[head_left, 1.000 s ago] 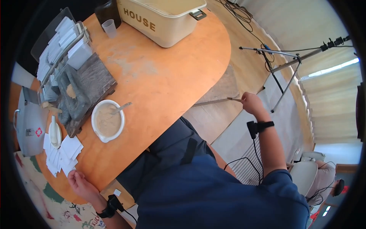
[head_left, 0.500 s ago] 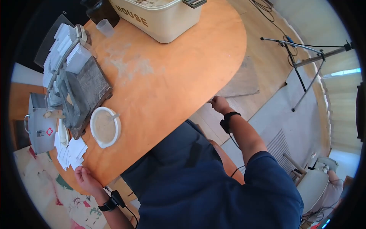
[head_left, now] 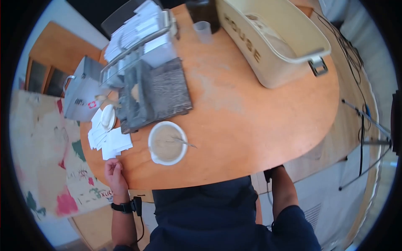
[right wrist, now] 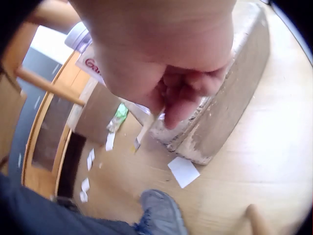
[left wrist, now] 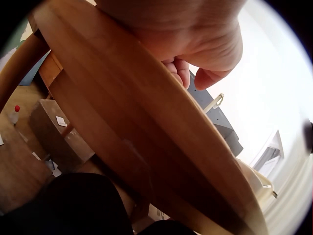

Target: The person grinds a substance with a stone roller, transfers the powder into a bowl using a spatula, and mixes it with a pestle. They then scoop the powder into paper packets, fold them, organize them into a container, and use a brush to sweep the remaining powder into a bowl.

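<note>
My left hand (head_left: 114, 170) rests on the near edge of the orange table (head_left: 251, 125), just below a heap of white paper cards (head_left: 108, 140). In the left wrist view its fingers (left wrist: 178, 68) lie loosely curled on the tabletop and hold nothing. A white bowl (head_left: 167, 143) of beige mix with a spoon (head_left: 184, 142) stands to its right. My right hand is hidden below the table in the head view; only the forearm (head_left: 281, 188) shows. In the right wrist view that hand (right wrist: 171, 93) grips a thin stick (right wrist: 145, 129) pointing down at the floor.
A dark grey slab (head_left: 155, 94), a rack of white cards (head_left: 138, 31), a plastic cup (head_left: 204, 30), a cream tin (head_left: 272, 42) and a grey metal box (head_left: 81, 98) crowd the table's far side. On the floor lie a wooden block (right wrist: 230, 98), paper scraps (right wrist: 184, 171) and my shoe (right wrist: 161, 215).
My right hand has come in from far out at the right, stick in its grip, and dropped below the table edge. My head has turned left over the table. The left hand stayed put.
</note>
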The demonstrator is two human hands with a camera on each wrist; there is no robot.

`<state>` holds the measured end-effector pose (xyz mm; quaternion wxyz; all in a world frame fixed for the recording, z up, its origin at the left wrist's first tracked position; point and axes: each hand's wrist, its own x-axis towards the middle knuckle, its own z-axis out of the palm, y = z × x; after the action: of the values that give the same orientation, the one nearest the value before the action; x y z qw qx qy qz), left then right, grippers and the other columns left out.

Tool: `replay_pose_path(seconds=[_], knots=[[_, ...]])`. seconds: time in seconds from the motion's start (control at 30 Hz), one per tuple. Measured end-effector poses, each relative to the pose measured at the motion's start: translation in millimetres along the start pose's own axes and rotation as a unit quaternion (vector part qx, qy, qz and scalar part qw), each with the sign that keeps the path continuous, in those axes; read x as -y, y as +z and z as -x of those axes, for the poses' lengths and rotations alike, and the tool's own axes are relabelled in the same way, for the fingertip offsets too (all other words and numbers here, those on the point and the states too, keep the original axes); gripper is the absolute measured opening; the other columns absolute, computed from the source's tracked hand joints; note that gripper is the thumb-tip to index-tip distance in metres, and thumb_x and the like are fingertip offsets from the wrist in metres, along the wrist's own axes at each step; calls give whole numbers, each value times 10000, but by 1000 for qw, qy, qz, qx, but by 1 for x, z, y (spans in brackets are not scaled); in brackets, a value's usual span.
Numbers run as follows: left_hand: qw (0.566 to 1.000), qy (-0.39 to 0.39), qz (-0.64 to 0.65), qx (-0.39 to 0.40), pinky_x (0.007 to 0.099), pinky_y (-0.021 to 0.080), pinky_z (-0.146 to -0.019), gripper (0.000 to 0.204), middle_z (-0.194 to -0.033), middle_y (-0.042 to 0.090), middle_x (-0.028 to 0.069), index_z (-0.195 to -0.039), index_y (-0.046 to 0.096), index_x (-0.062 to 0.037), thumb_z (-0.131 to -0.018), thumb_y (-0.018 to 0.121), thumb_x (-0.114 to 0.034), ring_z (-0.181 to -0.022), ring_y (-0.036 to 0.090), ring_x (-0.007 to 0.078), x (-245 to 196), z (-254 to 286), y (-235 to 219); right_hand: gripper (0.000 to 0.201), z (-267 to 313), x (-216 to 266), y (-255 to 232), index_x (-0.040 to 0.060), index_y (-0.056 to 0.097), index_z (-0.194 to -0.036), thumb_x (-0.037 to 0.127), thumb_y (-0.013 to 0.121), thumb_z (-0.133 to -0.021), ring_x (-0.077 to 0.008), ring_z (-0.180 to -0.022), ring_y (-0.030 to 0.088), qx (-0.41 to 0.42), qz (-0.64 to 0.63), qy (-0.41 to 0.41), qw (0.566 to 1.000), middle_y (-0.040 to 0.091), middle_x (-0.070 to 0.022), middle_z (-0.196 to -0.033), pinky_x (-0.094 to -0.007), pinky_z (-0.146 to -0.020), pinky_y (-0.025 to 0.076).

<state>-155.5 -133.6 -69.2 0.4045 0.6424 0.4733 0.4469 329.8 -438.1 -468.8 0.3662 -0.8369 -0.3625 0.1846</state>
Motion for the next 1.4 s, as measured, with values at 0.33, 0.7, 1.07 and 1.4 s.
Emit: replay_pose_path(seconds=[0.33, 0.7, 1.07, 1.4], knots=[[998, -31, 46, 11, 180, 345, -692, 126, -869, 497, -39, -1049, 569, -55, -931, 550, -14, -770, 426, 38, 2, 2, 2, 234, 21, 127, -187, 57, 715, -986, 225, 625, -850, -400, -1012, 656, 404, 403, 126, 811, 706, -202, -1006, -479, -859, 540], [992, -54, 116, 6, 176, 358, -717, 122, -941, 510, -36, -1040, 566, -44, -934, 543, 13, -818, 435, 29, 14, 4, -2, 52, -28, 424, -293, 19, 625, -927, 69, 618, -941, -116, -627, 615, -33, 61, -71, 995, 663, -55, -724, -257, -570, 476], [991, -43, 129, 6, 218, 345, -699, 114, -897, 484, 3, -980, 538, -51, -901, 518, 29, -755, 411, 78, 6, 5, 2, 53, -181, 459, -162, 34, 546, -860, 26, 556, -808, -373, -660, 686, -61, 418, -172, 890, 670, -182, -697, -422, -563, 559], [992, -30, 122, 24, 231, 342, -685, 88, -911, 470, 34, -969, 524, -38, -895, 529, 9, -768, 407, 97, 4, 4, 1, 76, -177, 485, -179, 9, 582, -876, 58, 576, -818, -344, -825, 685, -61, 419, -210, 881, 662, -175, -866, -423, -681, 565]])
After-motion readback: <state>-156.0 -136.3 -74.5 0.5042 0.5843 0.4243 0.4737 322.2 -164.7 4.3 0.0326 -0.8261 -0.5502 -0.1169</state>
